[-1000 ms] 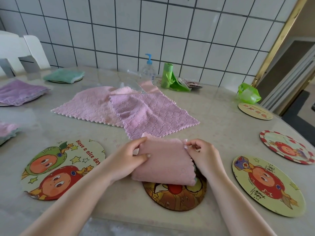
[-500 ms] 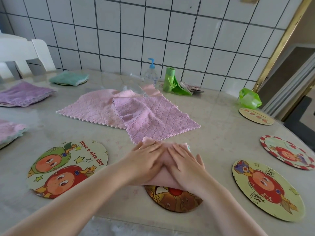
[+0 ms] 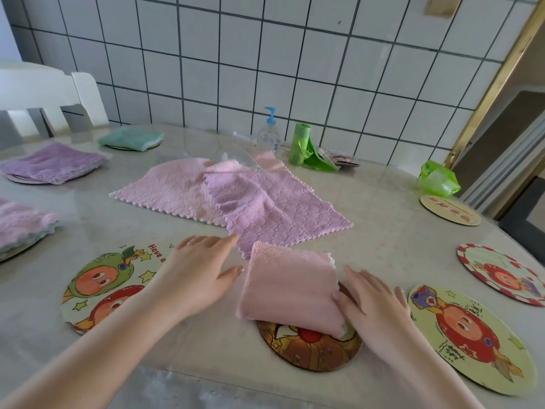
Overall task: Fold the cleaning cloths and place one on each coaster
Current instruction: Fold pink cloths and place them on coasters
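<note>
A folded pink cloth (image 3: 290, 286) lies partly on a brown round coaster (image 3: 309, 348) near the table's front edge, its far half over the table. My left hand (image 3: 197, 270) is open and flat just left of the cloth, fingers stretched toward the unfolded lilac cloth (image 3: 274, 211). My right hand (image 3: 374, 302) is open at the cloth's right edge, thumb side touching it. An unfolded pink cloth (image 3: 168, 190) lies spread behind, partly under the lilac one. Bare coasters lie left (image 3: 100, 287) and right (image 3: 469, 335).
Folded cloths rest on coasters at the left: green (image 3: 131, 137), purple (image 3: 53, 163) and pink (image 3: 20, 222). Two more bare coasters (image 3: 501, 274) (image 3: 449, 209) lie at the right. A pump bottle (image 3: 268, 134), green bag roll (image 3: 300, 143) and green bag (image 3: 438, 178) stand by the tiled wall.
Both hands have lifted off the folded pink cloth and parted to its sides. The cloth now lies flat and uncovered, partly on the brown coaster.
</note>
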Motion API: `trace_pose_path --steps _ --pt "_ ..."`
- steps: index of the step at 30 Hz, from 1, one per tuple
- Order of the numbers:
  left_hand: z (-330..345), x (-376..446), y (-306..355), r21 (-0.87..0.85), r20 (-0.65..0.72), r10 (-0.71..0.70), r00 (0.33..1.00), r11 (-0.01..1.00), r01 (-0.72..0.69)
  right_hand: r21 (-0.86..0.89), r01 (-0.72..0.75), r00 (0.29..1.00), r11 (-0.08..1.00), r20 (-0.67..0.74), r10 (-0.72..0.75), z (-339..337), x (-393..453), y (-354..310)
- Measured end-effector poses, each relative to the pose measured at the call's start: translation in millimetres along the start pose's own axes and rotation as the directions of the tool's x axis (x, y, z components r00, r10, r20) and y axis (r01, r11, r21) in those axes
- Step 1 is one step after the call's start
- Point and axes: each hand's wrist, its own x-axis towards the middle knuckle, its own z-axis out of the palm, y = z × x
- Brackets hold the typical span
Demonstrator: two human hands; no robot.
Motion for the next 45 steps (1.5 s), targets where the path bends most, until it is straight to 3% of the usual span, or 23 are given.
trace_pose_path --steps 2,5,13,17,21,26,35,41,45 --pt "-1.4 -8.4 2.4 -0.154 -0.040 -0.022 0.999 0.988 0.015 0.067 0.028 0.996 0.997 -0.090 -0.022 -1.3 -6.5 3.6" --pt "6.4 -12.5 11.1 -0.304 -0.007 -0.025 1.000 0.952 0.022 0.211 0.080 0.993 0.974 -0.106 -0.058 1.7 -10.6 -0.3" --pt "26.7 -8.8 23.1 -0.379 -0.083 0.038 0.996 0.923 -0.067 0.332 0.064 0.998 0.941 -0.037 -0.055 9.4 -10.9 -11.9" --pt "28.8 -9.6 27.0 -0.458 -0.107 0.030 0.994 0.886 -0.076 0.374 0.073 0.992 0.925 -0.122 -0.029 13.4 -15.9 -18.4" --pt "19.8 -17.0 19.8 -0.546 -0.159 0.031 0.987 0.830 -0.114 0.524 0.140 0.970 0.840 -0.242 -0.011 13.1 -18.2 -35.5" --pt "-6.3 -30.9 -22.6 -0.639 -0.225 -0.119 0.967 0.767 -0.054 0.707 0.193 0.978 0.681 -0.190 -0.081 12.3 -10.0 -82.7" --pt "-52.2 -69.9 -112.2 -0.572 -0.110 -0.241 0.964 0.809 0.137 0.803 0.249 0.956 0.541 -0.115 -0.270 35.1 -7.6 -180.6" --pt "-46.0 -79.7 -137.4 -0.522 0.011 -0.269 0.963 0.820 0.235 0.808 0.231 0.944 0.542 -0.052 -0.326 53.2 -9.9 -199.4" --pt "-41.5 -79.8 -141.0 -0.501 0.012 -0.255 0.967 0.835 0.227 0.840 0.178 0.952 0.512 -0.016 -0.306 63.9 -7.6 -198.5"
